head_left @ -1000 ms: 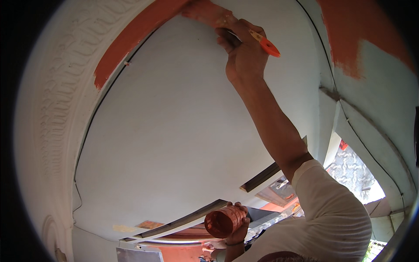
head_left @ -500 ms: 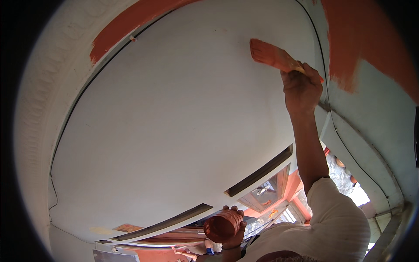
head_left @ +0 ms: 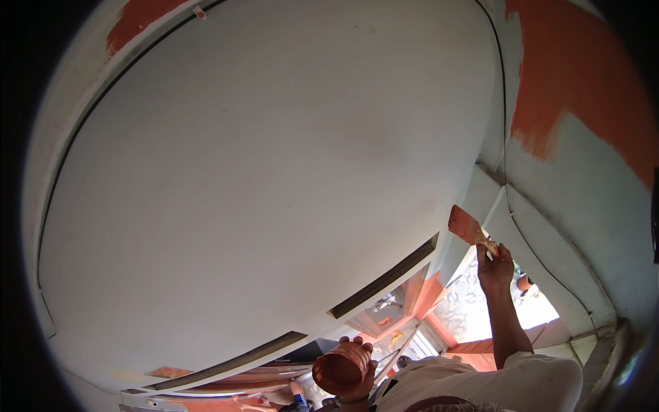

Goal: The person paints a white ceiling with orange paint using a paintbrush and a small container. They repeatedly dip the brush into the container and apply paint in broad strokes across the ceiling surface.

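Since the earlier frame, the right hand [head_left: 495, 266] and its paintbrush [head_left: 472, 230] are dropping from the upper right to right of centre, closer to the pot [head_left: 342, 369], while the orange-red strip [head_left: 141, 24] is sliding toward the upper-left edge as the view shifts. The left hand [head_left: 365, 381] is holding the pot at bottom centre.

The step in hand seems to be a break between strokes, with the brush probably coming away from the work for more paint. The next move is likely calling for bringing the bristles to the pot's mouth while the left hand keeps it from tipping.

The right fingers are closing tightly on the handle; the left fingers are curling around the pot's side, spread by its width. The brush is tilting up and left, its broad head showing reddish-brown paint and its handle pale and smeared. The pot's mouth is facing the camera, its inside coated reddish-brown; the paint level is not showing clearly.
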`<state>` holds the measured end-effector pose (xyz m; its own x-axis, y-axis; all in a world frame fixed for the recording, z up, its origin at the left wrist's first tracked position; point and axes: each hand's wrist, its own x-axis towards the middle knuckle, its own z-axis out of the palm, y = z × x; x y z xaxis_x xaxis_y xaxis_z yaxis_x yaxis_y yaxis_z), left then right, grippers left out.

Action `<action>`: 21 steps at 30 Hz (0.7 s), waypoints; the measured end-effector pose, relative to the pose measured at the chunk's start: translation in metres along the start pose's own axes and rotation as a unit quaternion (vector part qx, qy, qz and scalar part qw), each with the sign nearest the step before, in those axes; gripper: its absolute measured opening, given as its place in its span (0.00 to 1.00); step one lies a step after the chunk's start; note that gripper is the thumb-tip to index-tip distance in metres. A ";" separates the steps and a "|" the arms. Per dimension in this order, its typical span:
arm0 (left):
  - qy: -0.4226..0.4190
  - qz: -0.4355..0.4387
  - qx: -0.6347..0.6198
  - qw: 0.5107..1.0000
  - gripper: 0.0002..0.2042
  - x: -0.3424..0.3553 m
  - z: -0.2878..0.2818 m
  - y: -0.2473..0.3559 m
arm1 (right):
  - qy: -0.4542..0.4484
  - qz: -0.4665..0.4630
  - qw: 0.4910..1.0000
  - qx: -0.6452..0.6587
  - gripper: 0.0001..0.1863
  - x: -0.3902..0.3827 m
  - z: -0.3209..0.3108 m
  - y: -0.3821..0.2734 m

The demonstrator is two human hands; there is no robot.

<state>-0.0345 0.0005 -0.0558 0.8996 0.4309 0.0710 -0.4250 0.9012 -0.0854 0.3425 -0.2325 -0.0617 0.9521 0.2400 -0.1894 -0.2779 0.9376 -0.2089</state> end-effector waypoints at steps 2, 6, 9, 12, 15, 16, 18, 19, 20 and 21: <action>0.019 0.008 0.017 1.000 0.31 0.002 -0.005 -0.001 | 0.016 -0.007 0.999 0.043 0.12 0.005 -0.027 -0.012; 0.031 -0.001 0.015 0.999 0.34 0.007 -0.016 0.004 | -0.041 0.099 0.986 0.130 0.14 -0.018 -0.016 -0.012; 0.030 -0.010 0.011 0.999 0.38 0.009 -0.022 0.006 | -0.085 0.144 0.975 0.144 0.15 -0.044 0.021 0.006; 0.022 -0.018 0.028 0.999 0.37 0.011 -0.024 0.009 | -0.127 0.086 0.986 -0.070 0.18 -0.064 0.089 0.021; 0.022 -0.030 0.062 0.997 0.34 0.016 0.004 0.007 | -0.199 0.029 0.940 -0.278 0.20 -0.052 0.134 0.011; 0.023 -0.026 0.084 0.996 0.34 0.015 -0.001 0.009 | -0.230 -0.009 0.914 -0.335 0.19 -0.050 0.153 0.007; 0.030 -0.017 0.132 0.991 0.33 0.011 -0.007 0.012 | -0.191 -0.140 0.803 -0.547 0.20 -0.028 0.183 -0.003; 0.033 -0.015 0.158 0.987 0.33 0.011 -0.008 0.012 | -0.237 -0.247 0.742 -0.577 0.21 -0.014 0.200 -0.008; 0.031 -0.020 0.167 0.985 0.33 0.012 -0.009 0.013 | -0.280 -0.349 0.665 -0.598 0.21 0.000 0.220 -0.011; 0.030 -0.017 0.180 0.983 0.33 0.012 -0.011 0.014 | -0.277 -0.405 0.604 -0.629 0.22 0.004 0.251 -0.010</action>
<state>-0.0285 0.0174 -0.0665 0.9136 0.4066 0.0085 -0.3931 0.8775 0.2747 0.3814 -0.1777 0.1806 0.6414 0.2047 0.7394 0.7607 -0.0444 -0.6476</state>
